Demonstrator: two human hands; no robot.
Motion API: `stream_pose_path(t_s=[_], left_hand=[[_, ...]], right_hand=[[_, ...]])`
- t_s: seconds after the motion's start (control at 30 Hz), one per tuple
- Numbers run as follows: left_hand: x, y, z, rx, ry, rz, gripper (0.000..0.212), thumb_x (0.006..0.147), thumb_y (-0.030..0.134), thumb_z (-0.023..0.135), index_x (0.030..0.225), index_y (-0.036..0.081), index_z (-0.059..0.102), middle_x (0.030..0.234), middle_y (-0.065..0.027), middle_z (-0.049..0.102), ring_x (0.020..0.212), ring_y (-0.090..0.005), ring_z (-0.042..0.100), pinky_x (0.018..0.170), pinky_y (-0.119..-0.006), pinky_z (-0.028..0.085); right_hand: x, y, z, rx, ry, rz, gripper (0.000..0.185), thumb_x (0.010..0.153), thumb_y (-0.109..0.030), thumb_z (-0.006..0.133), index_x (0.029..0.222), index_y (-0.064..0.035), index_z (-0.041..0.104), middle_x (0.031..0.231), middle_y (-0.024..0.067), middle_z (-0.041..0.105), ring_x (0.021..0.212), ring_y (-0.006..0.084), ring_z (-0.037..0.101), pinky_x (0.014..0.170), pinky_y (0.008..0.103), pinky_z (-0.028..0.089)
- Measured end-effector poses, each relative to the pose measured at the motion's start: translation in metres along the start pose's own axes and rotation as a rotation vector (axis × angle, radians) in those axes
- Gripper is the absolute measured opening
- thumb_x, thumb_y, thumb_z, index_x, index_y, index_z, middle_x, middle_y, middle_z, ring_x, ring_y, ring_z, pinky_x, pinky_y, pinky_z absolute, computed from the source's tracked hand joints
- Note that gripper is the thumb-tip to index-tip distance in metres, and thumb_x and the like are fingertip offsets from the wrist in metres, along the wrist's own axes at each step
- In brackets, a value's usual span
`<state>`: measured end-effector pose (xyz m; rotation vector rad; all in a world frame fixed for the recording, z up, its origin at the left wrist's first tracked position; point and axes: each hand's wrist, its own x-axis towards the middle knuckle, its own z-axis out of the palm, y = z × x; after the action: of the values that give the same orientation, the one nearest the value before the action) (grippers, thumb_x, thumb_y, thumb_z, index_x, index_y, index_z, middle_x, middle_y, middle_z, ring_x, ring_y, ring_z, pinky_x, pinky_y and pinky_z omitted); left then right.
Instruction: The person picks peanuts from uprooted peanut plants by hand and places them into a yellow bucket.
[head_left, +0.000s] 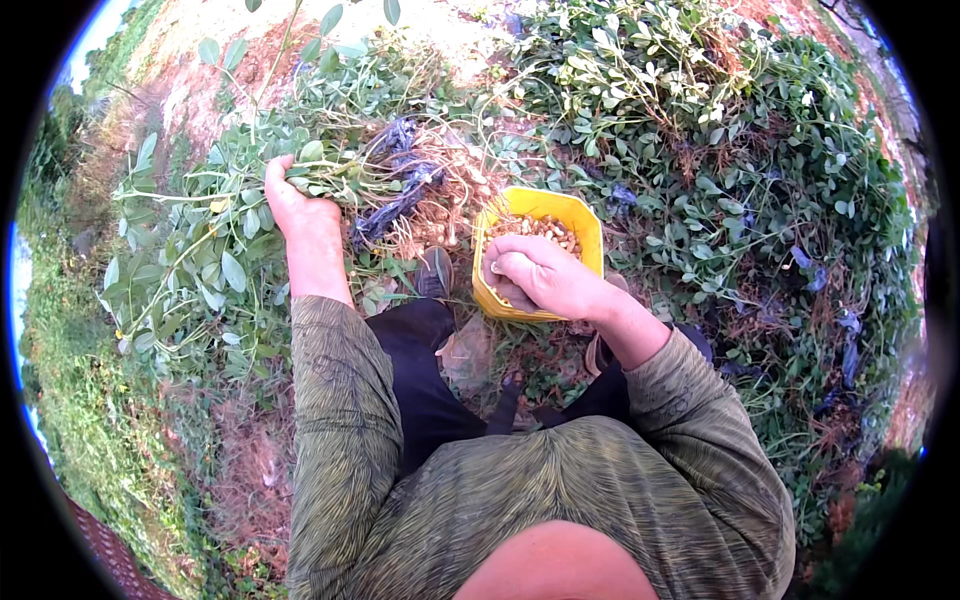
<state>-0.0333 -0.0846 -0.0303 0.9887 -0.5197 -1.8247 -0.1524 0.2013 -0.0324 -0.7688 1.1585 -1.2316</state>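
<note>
My left hand (304, 214) grips a bunch of uprooted peanut plants (345, 169) by the stems. Their leaves spread to the left, while the roots (450, 187), with pods among them, point right towards a yellow plastic container (592, 225). Torn dark-blue plastic film (405, 184) is tangled around the base of the stems. Over the near part of the container is my right hand (536, 274), its fingers curled in; whether anything is inside them is hidden. Loose peanuts in their shells (551, 231) lie in the container, partly covered by this hand.
A large heap of peanut plants (675, 150) covers the ground on the right, with scraps of blue film (817, 277) in it. My shoe (433, 274) is just left of the container, which stands between my feet. Grass (82, 360) grows along the left side.
</note>
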Motion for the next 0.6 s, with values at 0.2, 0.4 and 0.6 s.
stream_pose_path(t_s=[0.2,0.4,0.6], left_hand=[[0.000,0.006,-0.002,0.001,0.006,-0.004,0.030,0.072,0.021,0.054,0.093,-0.001,0.059,0.094,-0.0148,0.063,0.084,-0.0321,0.060,0.081,-0.048,0.048],[-0.009,0.011,0.004,0.016,0.013,-0.018,0.031,0.074,0.020,0.054,0.096,-0.001,0.058,0.096,-0.0151,0.062,0.087,-0.0321,0.059,0.082,-0.048,0.048],[-0.006,0.001,0.006,0.043,-0.032,-0.048,0.031,0.074,0.022,0.057,0.097,0.002,0.060,0.096,-0.0132,0.063,0.087,-0.0315,0.059,0.080,-0.047,0.048]], right_hand=[[-0.001,-0.008,-0.044,0.373,0.336,0.033,0.025,0.086,-0.020,0.048,0.084,0.0012,0.061,0.072,0.0081,0.058,0.053,0.0146,0.053,0.039,0.0233,0.036],[-0.003,0.006,-0.050,-0.936,0.546,-0.281,0.016,0.084,-0.015,0.058,0.086,-0.0014,0.065,0.078,0.0125,0.063,0.066,0.0210,0.062,0.062,0.0305,0.049],[0.015,-0.005,-0.030,-0.859,0.681,-0.600,0.009,0.078,-0.013,0.063,0.082,-0.0050,0.065,0.072,0.0109,0.061,0.069,0.0272,0.061,0.062,0.0359,0.049]])
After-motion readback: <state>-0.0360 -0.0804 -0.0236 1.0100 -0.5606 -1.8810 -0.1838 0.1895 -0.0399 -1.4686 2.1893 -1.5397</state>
